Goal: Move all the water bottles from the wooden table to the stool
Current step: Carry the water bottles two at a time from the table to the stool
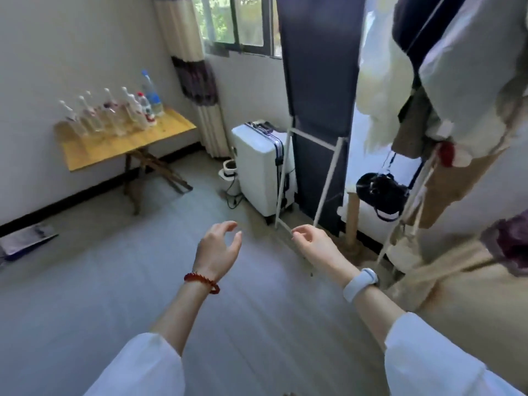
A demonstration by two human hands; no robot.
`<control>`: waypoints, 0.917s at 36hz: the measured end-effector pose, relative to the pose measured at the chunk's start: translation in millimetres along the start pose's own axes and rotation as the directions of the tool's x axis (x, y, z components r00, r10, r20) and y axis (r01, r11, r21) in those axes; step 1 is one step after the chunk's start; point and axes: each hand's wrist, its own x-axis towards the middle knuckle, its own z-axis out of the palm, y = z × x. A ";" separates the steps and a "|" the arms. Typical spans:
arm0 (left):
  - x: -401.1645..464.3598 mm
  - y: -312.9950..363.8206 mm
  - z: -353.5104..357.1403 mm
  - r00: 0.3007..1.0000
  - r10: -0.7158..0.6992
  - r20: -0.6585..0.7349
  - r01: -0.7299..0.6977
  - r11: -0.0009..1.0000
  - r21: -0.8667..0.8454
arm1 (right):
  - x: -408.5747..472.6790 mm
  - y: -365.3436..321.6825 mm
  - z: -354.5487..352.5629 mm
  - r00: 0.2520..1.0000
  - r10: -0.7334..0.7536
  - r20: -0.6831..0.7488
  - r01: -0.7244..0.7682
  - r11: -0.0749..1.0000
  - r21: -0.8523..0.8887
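The water bottles (114,115) stand straight up, caps on top, along the wooden table (125,144) by the wall. The left hand (218,248) and right hand (313,244) are empty with fingers loosely curled, over wide bare floor (114,281).

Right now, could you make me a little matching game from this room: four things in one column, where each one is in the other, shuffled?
Things:
1. water bottles
2. white suitcase
3. red bead bracelet
4. black camera

Places:
A. hanging by a strap from the clothes rack
B. on the left hand's wrist
C. standing on the wooden table
D. on the floor under the window

Pairs: 1-C, 2-D, 3-B, 4-A
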 end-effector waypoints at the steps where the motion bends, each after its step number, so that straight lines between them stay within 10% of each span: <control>1: 23.6 -5.6 -5.4 1.000 -0.020 -0.017 0.020 1.000 0.005 | 28.2 -12.5 5.0 1.000 -0.020 0.014 0.020 1.000 -0.013; 15: 237.1 -184.4 -81.6 0.892 -0.367 -0.263 0.375 0.927 -0.022 | 331.0 -142.7 172.8 0.900 -0.181 0.397 0.204 0.979 -0.016; 33: 633.5 -401.9 -185.0 0.844 -0.364 -0.394 0.367 0.927 -0.070 | 736.0 -339.8 342.3 0.879 -0.254 0.405 0.256 0.965 0.049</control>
